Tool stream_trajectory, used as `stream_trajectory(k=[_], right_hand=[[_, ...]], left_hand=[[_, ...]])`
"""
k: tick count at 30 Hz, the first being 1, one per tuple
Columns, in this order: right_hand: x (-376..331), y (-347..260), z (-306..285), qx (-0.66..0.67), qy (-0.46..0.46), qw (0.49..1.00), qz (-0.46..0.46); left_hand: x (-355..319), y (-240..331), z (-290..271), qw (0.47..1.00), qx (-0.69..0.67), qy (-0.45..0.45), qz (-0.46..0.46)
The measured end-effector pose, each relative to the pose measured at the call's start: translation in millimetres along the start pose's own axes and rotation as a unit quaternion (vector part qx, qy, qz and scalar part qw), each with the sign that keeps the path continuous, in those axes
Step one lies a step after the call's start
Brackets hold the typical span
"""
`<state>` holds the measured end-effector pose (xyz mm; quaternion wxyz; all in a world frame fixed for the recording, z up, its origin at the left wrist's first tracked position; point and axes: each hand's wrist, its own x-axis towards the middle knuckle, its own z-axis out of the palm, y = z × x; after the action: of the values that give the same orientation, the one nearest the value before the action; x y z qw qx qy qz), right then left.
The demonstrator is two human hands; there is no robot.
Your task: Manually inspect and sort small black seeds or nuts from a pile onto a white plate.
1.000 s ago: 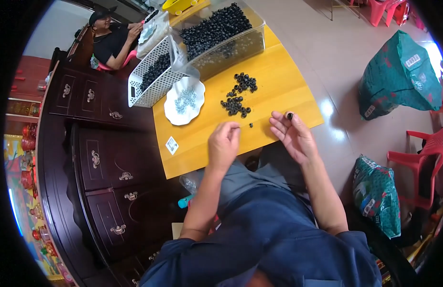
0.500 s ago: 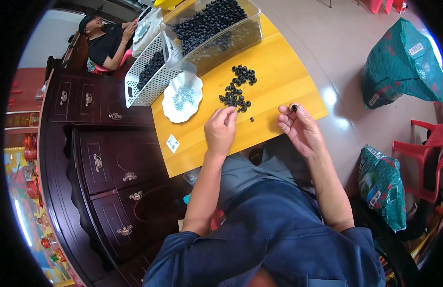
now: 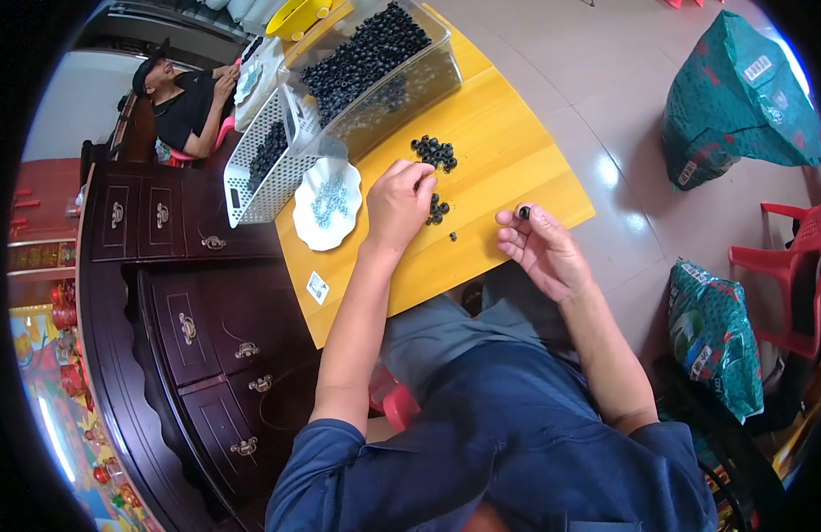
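Observation:
Between the thumb and forefinger of my right hand (image 3: 550, 254) is a small black ring-shaped part (image 3: 524, 213), its open end facing up. The other fingers of that hand are curled loosely, palm up. My left hand (image 3: 394, 208) is over the small black parts (image 3: 435, 152) heaped on the yellow table (image 3: 490, 168), its thumb and fingertips pressed together. Whether anything is in that pinch is hidden. The hand covers some of the heap, and a single black part (image 3: 453, 237) lies apart from it, nearer to me.
A white scalloped dish (image 3: 306, 226) with small clear bluish pieces stands left of my left hand. Behind are a white perforated basket (image 3: 239, 197) and a clear bin (image 3: 401, 96), both holding black parts. A dark cabinet (image 3: 206, 293) adjoins the left. Another person (image 3: 184, 111) sits beyond.
My left hand has moved forward and a little left, over the heap of black parts. My right hand still holds the black ring-shaped part. The view has shifted slightly.

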<state>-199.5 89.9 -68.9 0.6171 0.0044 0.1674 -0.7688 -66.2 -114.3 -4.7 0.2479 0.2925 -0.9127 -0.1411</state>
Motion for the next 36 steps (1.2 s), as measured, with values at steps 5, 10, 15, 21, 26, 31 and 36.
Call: stream_trajectory(k=[5,10,15,21,26,31,36], right_hand=[[0.7,-2.3,-0.6,0.002,0.008,1.0,-0.001],[0.1,-1.8,1.3,0.008,0.008,1.0,0.002],[-0.1,-2.0,3.1,-0.004,0.006,1.0,0.007],[-0.4,-1.1,2.6,-0.005,-0.003,1.0,0.008],[0.3,2.6,3.7,-0.013,-0.007,1.0,0.013],[-1.4,1.2,5.7,-0.053,0.016,0.998,0.013],[1.8,8.7,6.4,-0.081,-0.007,0.996,0.023]], left_hand=[[15.7,-3.7,17.4,0.997,0.055,-0.059,0.001],[22.2,-2.9,23.1,0.995,0.079,-0.052,-0.018],[26.7,-8.9,26.3,0.995,0.075,-0.06,-0.004],[24.9,-6.9,28.0,0.989,0.131,-0.061,0.031],[11.9,-4.7,14.0,0.998,0.06,-0.026,0.025],[-13.7,46.3,-17.8,0.985,-0.136,-0.045,-0.097],[-42.9,70.4,-23.1,0.957,-0.274,-0.053,-0.075]])
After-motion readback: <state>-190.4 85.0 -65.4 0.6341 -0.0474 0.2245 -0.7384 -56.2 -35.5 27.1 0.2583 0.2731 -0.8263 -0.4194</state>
